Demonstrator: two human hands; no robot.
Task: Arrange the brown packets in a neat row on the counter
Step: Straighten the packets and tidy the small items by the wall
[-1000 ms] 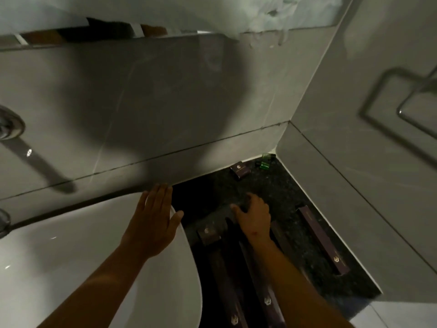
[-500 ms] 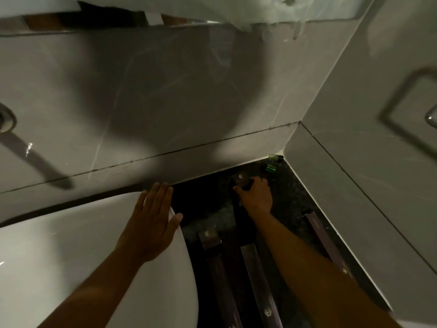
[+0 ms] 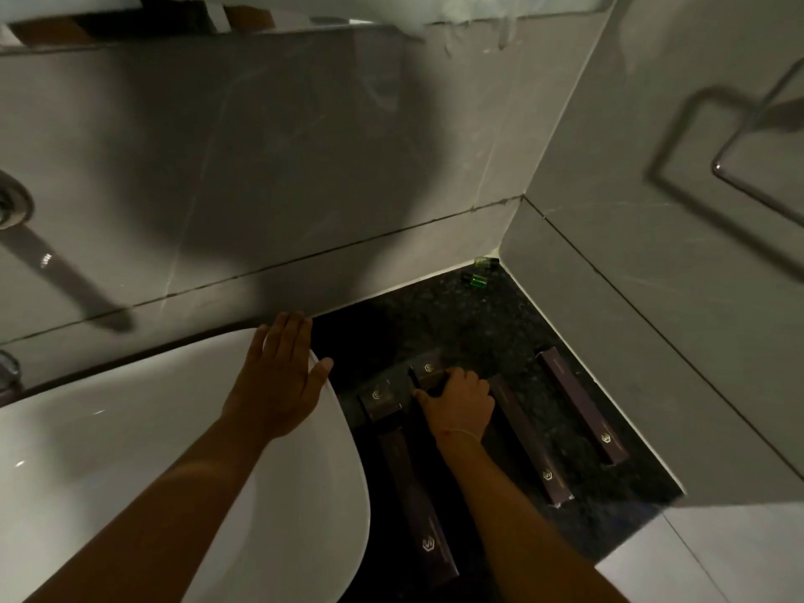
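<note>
Several brown packets with gold logos lie on the dark speckled counter (image 3: 470,324). My right hand (image 3: 457,402) is closed on a small square brown packet (image 3: 428,369), set beside another small packet (image 3: 379,398). Three long brown packets lie lengthwise: one at the left (image 3: 417,498), one in the middle (image 3: 528,441) and one near the right wall (image 3: 581,404). My left hand (image 3: 278,380) rests flat, fingers spread, on the rim of the white basin (image 3: 130,450). My right forearm hides the counter between the left and middle long packets.
A small green object (image 3: 476,279) lies in the far corner where the grey tiled walls meet. A metal towel rail (image 3: 748,167) hangs on the right wall. A chrome tap fitting (image 3: 11,202) is on the back wall at left.
My right hand reached to the far small packet near the corner, took it, and pulled it back toward me beside the other small packet. My left hand stayed on the basin.
</note>
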